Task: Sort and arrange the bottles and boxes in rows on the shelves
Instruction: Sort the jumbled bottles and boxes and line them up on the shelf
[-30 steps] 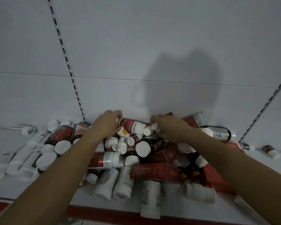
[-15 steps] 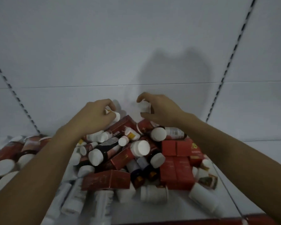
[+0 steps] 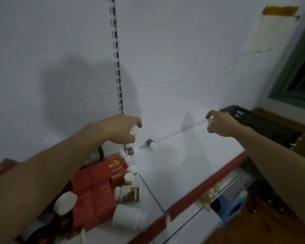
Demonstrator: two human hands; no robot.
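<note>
Change vs a second ago: both hands are now off the pile (image 3: pixel 99 191) and swinging right along the shelf (image 3: pixel 183 155). Left hand (image 3: pixel 119 128) is hovering near the back edge, fingers curled round a small white bottle (image 3: pixel 133 130). Right hand (image 3: pixel 222 125) is reaching further toward the right end, thumb and fingers pinching a second small white bottle (image 3: pixel 210 122). Reading this as pick done and carry in progress, with neither bottle set down yet.

A dark-banded bottle (image 3: pixel 130 150) and a similar one (image 3: pixel 151 143) are sitting along the back edge between the hands, possibly the start of a row, so the carried pair is probably heading there.

Containers: the shelf's left part is carrying the unsorted pile of red boxes and mixed bottles, with a labelled bottle (image 3: pixel 128 191) and a plain white bottle (image 3: pixel 128 218) lying on their sides toward the front edge. A black crate (image 3: pixel 264 124) is sitting beyond the shelf's right end; cannot tell its contents. Most of the sorting is still remaining.
</note>
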